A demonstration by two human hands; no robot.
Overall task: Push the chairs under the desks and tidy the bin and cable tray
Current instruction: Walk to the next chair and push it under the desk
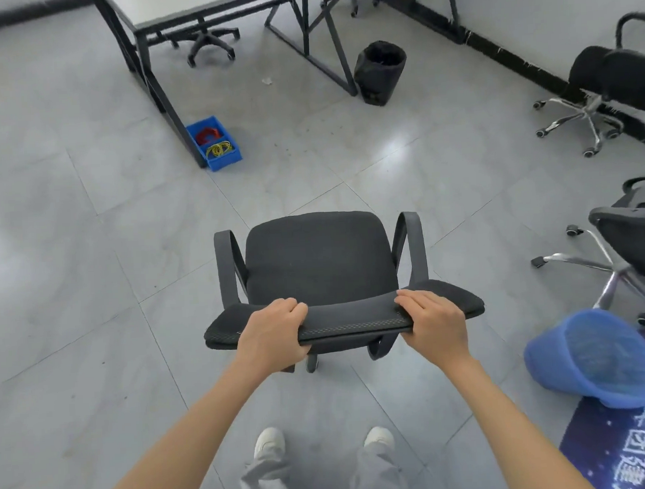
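Observation:
A black office chair (pixel 316 259) with grey armrests stands in front of me on the tiled floor, seat facing away. My left hand (pixel 271 335) and my right hand (pixel 435 322) both grip the top edge of its backrest, fingers curled over it. Far ahead is a desk (pixel 204 9) with black legs. A blue cable tray (pixel 215 143) with red and yellow cables lies on the floor by a desk leg. A black bin (pixel 379 73) stands beside the desk frame. A blue mesh bin (pixel 596 361) lies tipped over at my right.
One chair base (pixel 211 44) sits under the desk. Two more black chairs (pixel 618 79) (pixel 634 239) with chrome bases stand at the right by the wall. A small scrap (pixel 267 81) lies on the floor. A printed blue mat (pixel 630 448) covers the lower right corner.

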